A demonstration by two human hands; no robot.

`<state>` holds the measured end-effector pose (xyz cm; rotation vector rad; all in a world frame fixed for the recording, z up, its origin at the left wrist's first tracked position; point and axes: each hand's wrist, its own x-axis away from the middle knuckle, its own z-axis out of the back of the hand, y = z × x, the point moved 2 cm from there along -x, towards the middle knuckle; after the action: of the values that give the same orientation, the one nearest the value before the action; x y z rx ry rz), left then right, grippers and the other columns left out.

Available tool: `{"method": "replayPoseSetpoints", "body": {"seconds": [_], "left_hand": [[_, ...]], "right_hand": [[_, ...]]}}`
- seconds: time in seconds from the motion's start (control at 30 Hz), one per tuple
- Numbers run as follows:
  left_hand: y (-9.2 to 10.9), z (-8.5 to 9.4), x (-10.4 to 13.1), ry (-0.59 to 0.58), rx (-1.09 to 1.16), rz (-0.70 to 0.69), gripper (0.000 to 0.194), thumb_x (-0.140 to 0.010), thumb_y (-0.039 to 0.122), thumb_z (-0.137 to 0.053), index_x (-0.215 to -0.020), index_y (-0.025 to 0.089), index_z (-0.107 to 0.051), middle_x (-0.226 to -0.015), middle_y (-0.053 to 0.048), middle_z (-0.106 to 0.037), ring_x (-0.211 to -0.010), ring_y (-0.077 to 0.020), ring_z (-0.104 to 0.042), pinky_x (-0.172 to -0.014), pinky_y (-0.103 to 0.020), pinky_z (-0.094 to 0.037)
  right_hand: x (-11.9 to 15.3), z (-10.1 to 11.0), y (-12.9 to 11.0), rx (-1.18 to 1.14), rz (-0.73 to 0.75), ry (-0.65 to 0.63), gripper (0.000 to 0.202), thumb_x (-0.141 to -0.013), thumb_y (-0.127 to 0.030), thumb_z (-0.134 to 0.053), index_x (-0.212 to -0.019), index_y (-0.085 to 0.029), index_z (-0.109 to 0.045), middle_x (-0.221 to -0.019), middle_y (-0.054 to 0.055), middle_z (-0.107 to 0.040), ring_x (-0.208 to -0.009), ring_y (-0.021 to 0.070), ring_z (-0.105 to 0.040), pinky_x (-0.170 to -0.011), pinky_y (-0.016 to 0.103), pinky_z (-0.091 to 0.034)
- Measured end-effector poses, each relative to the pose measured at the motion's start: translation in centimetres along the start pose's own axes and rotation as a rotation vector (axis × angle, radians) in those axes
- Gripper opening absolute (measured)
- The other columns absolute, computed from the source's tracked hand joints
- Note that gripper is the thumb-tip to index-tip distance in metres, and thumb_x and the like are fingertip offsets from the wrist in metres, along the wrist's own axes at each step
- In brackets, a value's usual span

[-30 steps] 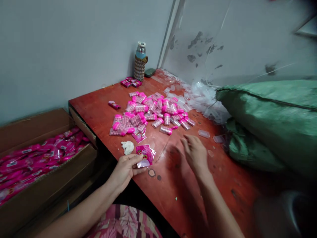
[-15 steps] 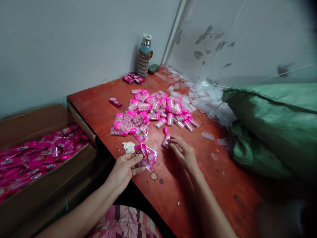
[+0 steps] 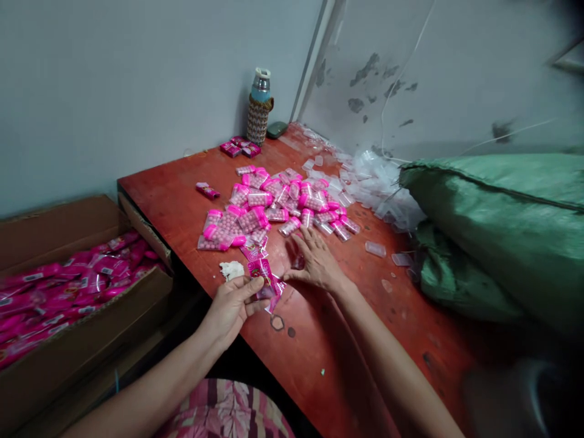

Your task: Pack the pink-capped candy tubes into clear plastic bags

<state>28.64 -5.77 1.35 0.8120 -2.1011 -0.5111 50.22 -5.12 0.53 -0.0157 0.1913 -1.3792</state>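
Observation:
My left hand (image 3: 235,304) pinches a pink printed wrapper (image 3: 261,269) between thumb and fingers near the table's front edge. Partly under it lie more pink printed wrappers (image 3: 276,293). To the right, my right hand (image 3: 317,261) is spread low over the table, fingers apart, its thumb reaching to the wrappers. A small clear bottle (image 3: 298,262) shows dimly between that thumb and the fingers, mostly hidden; no firm grip on it is visible. Beyond both hands lies a heap of clear bottles (image 3: 260,199) with pink caps, filled with small pink balls.
An open cardboard box (image 3: 137,289) of pink packs stands at the left. Clear plastic pieces (image 3: 371,182) and a green sack (image 3: 493,231) occupy the right side. A flask (image 3: 258,112) in a knitted cover stands at the back. Crumpled white material (image 3: 232,270) lies beside my left hand.
My right hand has moved left and its fingers have spread over the small bottle, the thumb now at the wrappers. The left hand keeps its wrapper. The view has shifted slightly.

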Motion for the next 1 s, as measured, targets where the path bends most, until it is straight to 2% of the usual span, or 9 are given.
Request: {"method": "replayPoseSetpoints", "body": {"seconds": [0.17,0.27,0.37,0.53,0.67,0.83,1.0], "left_hand": [[-0.3,0.8,-0.2,0.035,0.019,0.005,0.006,-0.072,0.015,-0.065,-0.073,0.01,-0.061,-0.067,-0.003,-0.065,-0.06,-0.011,-0.062,-0.057,-0.022,-0.055],[-0.3,0.9,-0.3,0.047,0.017,0.018,0.006,-0.072,0.015,-0.065,-0.072,0.011,-0.061,-0.066,-0.003,-0.064,-0.059,-0.011,-0.061,-0.057,-0.022,-0.055],[-0.4,0.7,-0.3,0.035,0.016,0.026,0.006,-0.072,0.014,-0.064,-0.071,0.011,-0.06,-0.065,-0.003,-0.064,-0.058,-0.0109,-0.061,-0.057,-0.023,-0.055],[-0.6,0.6,-0.3,0.02,0.036,0.041,0.007,-0.071,0.015,-0.066,-0.071,0.011,-0.06,-0.067,-0.004,-0.065,-0.059,-0.0112,-0.062,-0.057,-0.023,-0.055],[-0.7,0.7,-0.3,0.012,0.043,0.041,0.009,-0.07,0.017,-0.067,-0.073,0.011,-0.06,-0.069,-0.004,-0.065,-0.059,-0.0112,-0.062,-0.057,-0.023,-0.055],[-0.8,0.8,-0.4,0.028,0.049,0.065,0.007,-0.071,0.017,-0.066,-0.074,0.012,-0.061,-0.067,-0.002,-0.065,-0.06,-0.0107,-0.061,-0.057,-0.022,-0.054],[-0.7,0.2,-0.2,0.084,0.069,0.102,0.009,-0.067,0.016,-0.069,-0.071,0.013,-0.061,-0.065,-0.002,-0.064,-0.058,-0.0115,-0.061,-0.055,-0.023,-0.054]], "right_hand": [[0.2,-1.8,0.4,-0.018,-0.077,0.085,0.078,-0.071,-0.065,-0.048,-0.127,-0.012,-0.037,-0.129,0.02,-0.04,-0.117,0.0313,-0.039,-0.094,0.044,-0.034],[0.5,-1.9,0.3,0.017,-0.117,0.129,0.066,-0.074,-0.061,-0.049,-0.118,-0.012,-0.044,-0.112,0.017,-0.052,-0.104,0.0302,-0.046,-0.088,0.042,-0.036],[0.4,-1.6,-0.2,0.065,-0.139,0.127,0.054,-0.076,-0.056,-0.049,-0.107,-0.012,-0.05,-0.102,0.015,-0.055,-0.096,0.0291,-0.047,-0.083,0.039,-0.036],[-0.2,-1.2,-1.3,0.122,-0.175,0.131,0.031,-0.08,-0.031,-0.043,-0.103,-0.012,-0.052,-0.098,0.013,-0.054,-0.092,0.0267,-0.045,-0.079,0.036,-0.033],[-0.8,-1.1,-1.6,0.126,-0.15,0.12,0.033,-0.077,-0.034,-0.045,-0.1,-0.011,-0.053,-0.099,0.014,-0.054,-0.091,0.0276,-0.045,-0.079,0.038,-0.032],[-1.4,-1.1,-1.5,0.034,-0.021,0.071,0.038,-0.076,-0.019,-0.044,-0.114,-0.012,-0.048,-0.105,0.012,-0.054,-0.095,0.0247,-0.044,-0.084,0.036,-0.031],[-1.2,-0.9,-1.4,-0.035,-0.037,0.094,0.021,-0.084,-0.029,-0.041,-0.092,-0.015,-0.056,-0.092,0.011,-0.054,-0.088,0.0232,-0.047,-0.083,0.037,-0.036]]}}
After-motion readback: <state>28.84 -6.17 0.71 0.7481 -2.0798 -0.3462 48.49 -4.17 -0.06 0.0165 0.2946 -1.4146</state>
